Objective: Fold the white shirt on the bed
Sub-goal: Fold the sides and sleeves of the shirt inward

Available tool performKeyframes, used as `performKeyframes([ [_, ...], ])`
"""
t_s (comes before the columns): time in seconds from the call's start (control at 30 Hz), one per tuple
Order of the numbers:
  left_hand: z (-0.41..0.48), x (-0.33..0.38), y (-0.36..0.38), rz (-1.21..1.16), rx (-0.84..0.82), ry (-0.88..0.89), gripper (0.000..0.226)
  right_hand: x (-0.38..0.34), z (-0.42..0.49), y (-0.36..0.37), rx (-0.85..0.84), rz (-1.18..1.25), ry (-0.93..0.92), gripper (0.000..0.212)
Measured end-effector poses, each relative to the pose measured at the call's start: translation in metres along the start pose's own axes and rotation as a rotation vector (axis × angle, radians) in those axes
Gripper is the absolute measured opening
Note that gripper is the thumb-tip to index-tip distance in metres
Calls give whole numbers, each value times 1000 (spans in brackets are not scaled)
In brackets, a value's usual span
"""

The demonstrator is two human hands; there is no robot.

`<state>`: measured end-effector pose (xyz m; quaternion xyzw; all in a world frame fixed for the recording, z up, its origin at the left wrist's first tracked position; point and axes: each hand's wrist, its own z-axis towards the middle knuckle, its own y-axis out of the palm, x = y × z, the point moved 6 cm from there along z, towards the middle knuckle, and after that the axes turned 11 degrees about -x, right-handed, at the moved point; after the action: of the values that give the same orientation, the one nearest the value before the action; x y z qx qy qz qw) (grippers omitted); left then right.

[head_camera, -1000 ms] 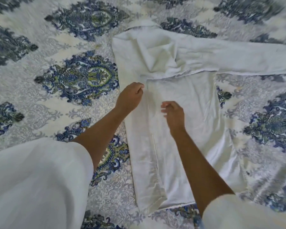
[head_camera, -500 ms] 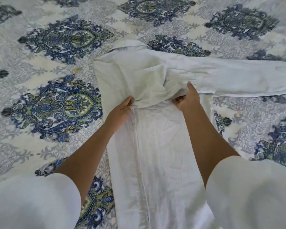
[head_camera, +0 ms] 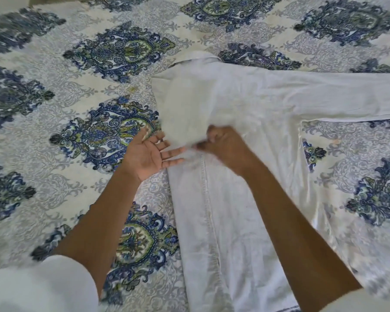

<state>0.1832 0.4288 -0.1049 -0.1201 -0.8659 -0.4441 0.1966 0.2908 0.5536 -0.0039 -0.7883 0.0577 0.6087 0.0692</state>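
Where the view starts nearest me, I see the person's two white sleeves (head_camera: 32,289), the left one beside the shirt (head_camera: 223,244) and the right one over its lower part. The shirt lies flat on the bed (head_camera: 99,86), its body running away from the camera, with a stitched strip (head_camera: 208,210) down its left side. Both bare forearms reach up along it. The left hand (head_camera: 151,154) sits just off the shirt's left edge, palm up, fingers (head_camera: 173,152) spread and straight, their tips touching a loose fold (head_camera: 185,113) of the shirt. The right hand (head_camera: 227,146) is over the shirt's middle, close beside the left, its fingers curled and pinching that fold's lower edge; blur hides how much cloth they hold. Beyond the hands, the fold covers the shirt's upper left. The shirt arm (head_camera: 336,97) stretches flat off to the right. Farthest, the collar (head_camera: 203,59) lies against the bed's blue pattern.
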Motion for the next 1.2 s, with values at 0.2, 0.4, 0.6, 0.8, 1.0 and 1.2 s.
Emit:
performKeyframes([
  [0.2, -73, -73, -29, 97, 230, -249, 49, 100, -67, 75, -57, -850, 100, 23],
  [0.4, -118, -132, -36, 424, 433, -170, 10, 143, -141, 87, 330, -513, 369, 36],
  [0.6, -136, -129, -22, 1145, 531, 288, 35, 147, -149, 109, 507, 203, 603, 28],
  [0.8, -140, -115, 5, 1696, 372, 380, 20, 162, -156, 115, 476, 636, 994, 71],
  [1.0, -189, -153, 27, 1484, 22, 375, 25, 146, -182, 122, 112, 1114, 839, 57],
  [1.2, -199, -168, -2, 1030, 350, 250, 33, 150, -208, 109, 45, 566, 836, 31],
])
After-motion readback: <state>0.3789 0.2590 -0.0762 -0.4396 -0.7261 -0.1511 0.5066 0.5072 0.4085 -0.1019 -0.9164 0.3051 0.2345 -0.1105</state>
